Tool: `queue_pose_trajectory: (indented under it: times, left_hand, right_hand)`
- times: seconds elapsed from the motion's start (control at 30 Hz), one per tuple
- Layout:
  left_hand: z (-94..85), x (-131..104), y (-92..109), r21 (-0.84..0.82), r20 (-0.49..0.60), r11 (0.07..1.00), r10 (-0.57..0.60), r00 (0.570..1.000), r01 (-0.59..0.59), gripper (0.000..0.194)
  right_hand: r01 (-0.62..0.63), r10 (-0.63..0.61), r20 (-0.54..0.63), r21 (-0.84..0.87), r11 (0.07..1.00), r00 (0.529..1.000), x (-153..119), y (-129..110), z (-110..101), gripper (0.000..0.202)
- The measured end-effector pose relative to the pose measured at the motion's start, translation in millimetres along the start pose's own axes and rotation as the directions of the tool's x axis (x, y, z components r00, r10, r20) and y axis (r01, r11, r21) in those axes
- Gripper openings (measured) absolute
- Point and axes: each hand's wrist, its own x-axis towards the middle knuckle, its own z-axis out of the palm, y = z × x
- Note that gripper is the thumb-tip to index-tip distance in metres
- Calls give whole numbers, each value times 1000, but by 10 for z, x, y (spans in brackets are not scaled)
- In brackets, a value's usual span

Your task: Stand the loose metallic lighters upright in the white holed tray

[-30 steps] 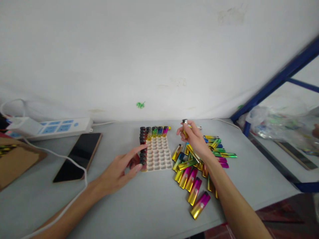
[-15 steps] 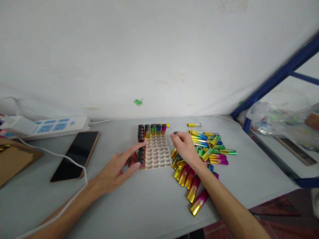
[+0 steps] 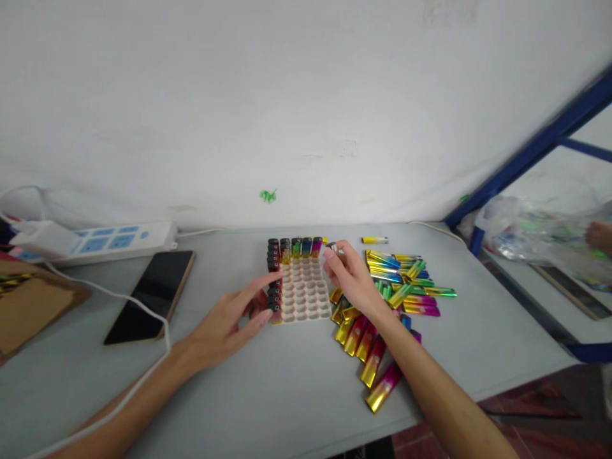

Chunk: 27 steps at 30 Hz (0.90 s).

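A pale tray [image 3: 308, 299] with rows of oval slots lies on the table. Black-topped lighters [image 3: 273, 255] stand upright down its left side, and several more with shiny coloured bodies [image 3: 306, 246] fill part of its back row. My left hand [image 3: 234, 319] is at the tray's left edge, index finger and thumb stretched apart against the lighter column; its other fingers are partly hidden. Right of the tray's back, my right hand [image 3: 351, 271] pinches a lighter [image 3: 331, 246]; its top end shows above the fingers. Beneath and beside that hand lies a pile of loose metallic lighters [image 3: 377, 344].
A single yellow lighter [image 3: 375, 240] lies near the wall. On the left are a dark phone [image 3: 150, 296], a white power strip [image 3: 119, 239], brown cardboard [image 3: 36, 306] and a white cable over my left forearm. A blue metal frame [image 3: 530, 146] and plastic bags [image 3: 540, 223] stand right.
My right hand has turned slightly, showing more of the held lighter's top, and is a little nearer the tray. My left hand stays at the tray's edge. The whole view has shifted slightly.
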Motion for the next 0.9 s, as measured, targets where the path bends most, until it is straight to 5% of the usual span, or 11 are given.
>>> queue_pose_trajectory:
  times: [0.23,0.53,0.9]
  left_hand:
    - [-30,28,95,-25,20,999,-29,999,30,59]
    - [-58,58,174,-31,31,997,-67,997,68,59]
    - [-54,60,184,-44,21,997,-55,998,56,58]
  right_hand:
    - [240,-253,-18,-259,936,967,4,-153,-23,33]
    - [277,-211,205,-384,881,956,195,-266,193,30]
    - [288,-131,292,-600,746,947,399,-259,328,24]
